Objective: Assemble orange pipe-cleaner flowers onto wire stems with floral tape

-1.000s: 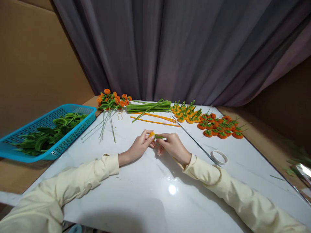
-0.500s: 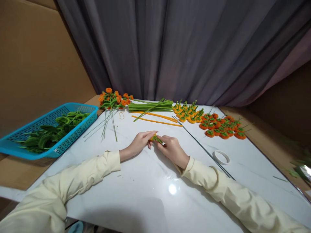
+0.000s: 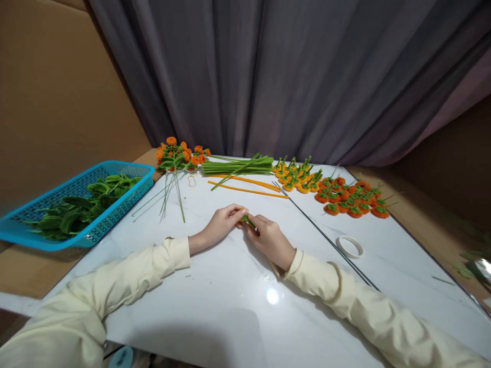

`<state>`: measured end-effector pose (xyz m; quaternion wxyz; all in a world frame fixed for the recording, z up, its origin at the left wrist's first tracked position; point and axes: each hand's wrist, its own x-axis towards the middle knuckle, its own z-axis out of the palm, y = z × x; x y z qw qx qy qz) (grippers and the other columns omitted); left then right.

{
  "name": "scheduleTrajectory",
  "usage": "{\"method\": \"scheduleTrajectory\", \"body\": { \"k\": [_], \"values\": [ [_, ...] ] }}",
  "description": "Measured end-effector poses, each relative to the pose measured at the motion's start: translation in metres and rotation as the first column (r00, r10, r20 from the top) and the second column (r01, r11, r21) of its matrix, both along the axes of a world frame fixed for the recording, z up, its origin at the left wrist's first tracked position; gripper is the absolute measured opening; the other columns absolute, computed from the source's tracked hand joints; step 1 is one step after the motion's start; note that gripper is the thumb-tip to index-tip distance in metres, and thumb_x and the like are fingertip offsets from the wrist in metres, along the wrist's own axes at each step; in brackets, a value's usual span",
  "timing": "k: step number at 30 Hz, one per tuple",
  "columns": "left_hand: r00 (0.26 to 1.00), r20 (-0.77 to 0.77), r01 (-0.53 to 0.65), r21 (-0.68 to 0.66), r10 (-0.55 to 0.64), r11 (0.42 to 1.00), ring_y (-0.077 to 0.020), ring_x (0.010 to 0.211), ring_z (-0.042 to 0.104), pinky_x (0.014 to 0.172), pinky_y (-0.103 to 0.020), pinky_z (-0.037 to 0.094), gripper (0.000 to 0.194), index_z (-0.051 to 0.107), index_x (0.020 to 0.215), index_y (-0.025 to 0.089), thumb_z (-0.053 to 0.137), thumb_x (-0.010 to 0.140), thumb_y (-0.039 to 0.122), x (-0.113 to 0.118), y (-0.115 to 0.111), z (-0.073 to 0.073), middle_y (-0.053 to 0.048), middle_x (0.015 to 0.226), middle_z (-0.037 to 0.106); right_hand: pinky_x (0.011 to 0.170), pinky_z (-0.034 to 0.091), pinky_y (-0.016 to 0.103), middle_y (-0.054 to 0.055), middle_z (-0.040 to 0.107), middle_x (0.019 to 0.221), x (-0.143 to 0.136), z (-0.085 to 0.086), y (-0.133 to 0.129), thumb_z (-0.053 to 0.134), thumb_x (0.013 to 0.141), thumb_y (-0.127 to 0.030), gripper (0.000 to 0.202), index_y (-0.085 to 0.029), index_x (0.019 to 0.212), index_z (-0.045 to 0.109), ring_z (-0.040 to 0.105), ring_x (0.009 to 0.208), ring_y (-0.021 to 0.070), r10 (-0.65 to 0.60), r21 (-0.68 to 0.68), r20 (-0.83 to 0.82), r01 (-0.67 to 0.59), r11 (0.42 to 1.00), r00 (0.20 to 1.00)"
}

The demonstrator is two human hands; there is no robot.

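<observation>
Above the middle of the white table, my left hand (image 3: 225, 223) pinches a small pipe-cleaner flower (image 3: 248, 221) between thumb and fingers. A green part sticks out from it toward the right, and most of the orange-yellow head is covered by my fingertips. My right hand (image 3: 273, 241) closes on the green part, its fingertips touching those of my left. Just beyond my hands lie loose orange pipe cleaners (image 3: 245, 191) and a bundle of green pipe cleaners (image 3: 238, 168).
At left stands a blue basket (image 3: 115, 217) of green leaves (image 3: 72, 212). Stemmed orange flowers (image 3: 174, 153) lie at the back left. Yellow flower heads (image 3: 297, 176) and orange flower heads (image 3: 355, 199) sit at the back right, near dark wires (image 3: 322, 232) and a white tape ring (image 3: 350, 247).
My right fingers have moved slightly left and closer round the green part, so less of the flower shows. The things on the table have stayed where they were.
</observation>
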<state>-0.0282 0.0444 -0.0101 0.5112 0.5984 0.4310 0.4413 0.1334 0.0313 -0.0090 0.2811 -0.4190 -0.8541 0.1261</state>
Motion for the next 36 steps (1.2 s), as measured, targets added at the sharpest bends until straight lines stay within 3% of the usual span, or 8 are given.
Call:
{"method": "scheduleTrajectory", "body": {
  "k": [4, 8, 11, 13, 16, 19, 27, 36],
  "values": [
    [1.0, -0.031, -0.001, -0.014, 0.001, 1.0, -0.0155, 0.077, 0.061, 0.07, -0.026, 0.051, 0.034, 0.066, 0.098, 0.014, 0.056, 0.083, 0.043, 0.0, -0.002, -0.002, -0.005, 0.092, 0.067, 0.065, 0.046, 0.026, 0.009, 0.061, 0.083, -0.001, -0.002, 0.0, 0.046, 0.084, -0.006, 0.027, -0.01, 0.108, 0.057, 0.059, 0.069, 0.0174, -0.005, -0.004, 0.089, 0.005, 1.0, 0.996],
    [1.0, -0.024, 0.014, -0.007, -0.015, 1.0, -0.0173, 0.083, 0.063, 0.077, -0.028, 0.052, 0.035, 0.067, 0.102, 0.015, 0.054, 0.084, 0.042, 0.0, -0.004, 0.001, -0.005, 0.097, 0.068, 0.065, 0.047, 0.025, 0.007, 0.063, 0.077, 0.0, 0.005, -0.001, 0.046, 0.084, -0.008, 0.015, -0.012, 0.091, 0.059, 0.06, 0.067, 0.0164, 0.019, -0.051, -0.035, -0.021, 0.998, 0.999],
    [1.0, -0.017, 0.026, 0.015, -0.026, 1.0, -0.0187, 0.089, 0.062, 0.082, -0.029, 0.051, 0.036, 0.067, 0.103, 0.015, 0.054, 0.084, 0.042, 0.001, -0.005, 0.004, -0.006, 0.099, 0.068, 0.058, 0.047, 0.022, 0.001, 0.061, 0.061, 0.0, 0.011, -0.003, 0.045, 0.085, -0.011, 0.015, -0.015, 0.079, 0.058, 0.058, 0.053, 0.0132, 0.012, -0.198, -0.176, -0.048, 0.979, 0.984],
    [0.999, -0.033, 0.02, 0.041, -0.019, 0.999, -0.0192, 0.091, 0.062, 0.082, -0.029, 0.051, 0.035, 0.067, 0.101, 0.014, 0.054, 0.084, 0.042, 0.001, -0.005, 0.005, -0.006, 0.099, 0.068, 0.05, 0.047, 0.021, -0.003, 0.057, 0.049, -0.001, 0.014, -0.004, 0.045, 0.084, -0.013, 0.017, -0.016, 0.074, 0.058, 0.056, 0.042, 0.0123, -0.039, -0.389, -0.313, -0.091, 0.917, 0.949],
    [0.999, -0.04, 0.005, 0.052, -0.002, 0.999, -0.0183, 0.088, 0.061, 0.081, -0.028, 0.051, 0.035, 0.066, 0.099, 0.014, 0.054, 0.083, 0.044, 0.001, -0.004, 0.005, -0.006, 0.096, 0.067, 0.041, 0.046, 0.021, -0.003, 0.056, 0.042, -0.004, 0.016, -0.002, 0.047, 0.082, -0.019, 0.014, -0.016, 0.074, 0.057, 0.055, 0.036, 0.0137, -0.224, -0.655, -0.492, -0.188, 0.732, 0.841],
    [1.0, 0.009, 0.001, -0.003, -0.001, 1.0, -0.0159, 0.077, 0.061, 0.075, -0.028, 0.052, 0.038, 0.064, 0.099, 0.013, 0.054, 0.083, 0.046, 0.001, -0.002, 0.003, -0.006, 0.092, 0.066, 0.038, 0.046, 0.02, 0.0, 0.058, 0.042, -0.006, 0.02, 0.003, 0.05, 0.08, -0.02, 0.012, -0.013, 0.075, 0.058, 0.055, 0.035, 0.0133, -0.332, -0.748, -0.546, -0.27, 0.606, 0.769],
    [0.987, -0.158, -0.017, 0.101, 0.033, 0.995, -0.0155, 0.072, 0.061, 0.07, -0.025, 0.05, 0.034, 0.063, 0.103, 0.016, 0.048, 0.087, 0.042, 0.0, -0.005, 0.004, -0.003, 0.086, 0.066, 0.039, 0.049, 0.019, 0.001, 0.06, 0.045, -0.002, 0.036, 0.01, 0.048, 0.081, -0.01, 0.016, -0.006, 0.086, 0.063, 0.059, 0.039, 0.014, -0.333, -0.805, -0.533, -0.343, 0.485, 0.778],
    [0.939, -0.342, 0.073, 0.281, 0.029, 0.957, -0.0221, 0.106, 0.059, 0.095, -0.032, 0.043, 0.033, 0.063, 0.113, 0.018, 0.044, 0.087, 0.026, -0.002, -0.006, 0.007, -0.008, 0.117, 0.064, 0.041, 0.048, 0.015, 0.006, 0.064, 0.053, 0.009, 0.037, 0.023, 0.047, 0.084, -0.005, 0.025, -0.006, 0.067, 0.065, 0.056, 0.039, 0.0091, -0.398, -0.859, -0.484, -0.338, 0.384, 0.779]
  ]
}}
